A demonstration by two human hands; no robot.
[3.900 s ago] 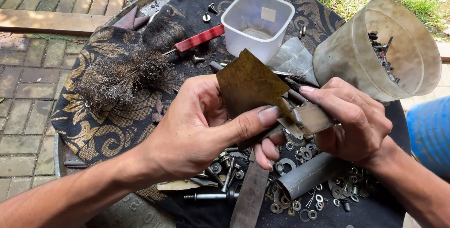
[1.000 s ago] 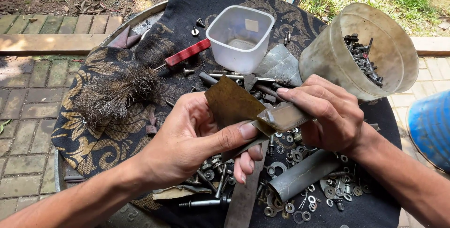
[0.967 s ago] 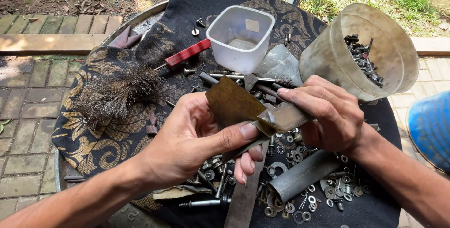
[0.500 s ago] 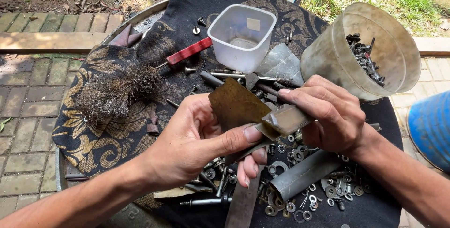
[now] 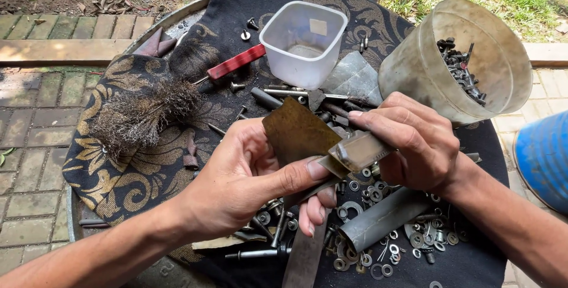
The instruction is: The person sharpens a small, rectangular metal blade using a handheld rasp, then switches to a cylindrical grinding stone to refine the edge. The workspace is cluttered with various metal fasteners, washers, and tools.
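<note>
My left hand (image 5: 248,175) grips a rusty brown flat metal piece (image 5: 299,131), thumb pressed near its lower edge. My right hand (image 5: 408,140) pinches a small grey metal block (image 5: 358,150) against the rusty piece's right edge. Both hands hover over a pile of washers, nuts and bolts (image 5: 378,235) on a round table draped in a dark cloth with gold patterns (image 5: 136,169).
A white plastic tub (image 5: 305,33) stands at the back. To the right a cloudy plastic cup (image 5: 458,57), tipped on its side, holds screws. A worn wire brush with a red handle (image 5: 154,107) lies left. A grey metal tube (image 5: 384,220) lies near. A blue barrel (image 5: 544,158) is at the right edge.
Both hands have shifted slightly; the rusty piece is tilted a bit differently and the grey block still rests at its edge. Nothing else on the table has moved.
</note>
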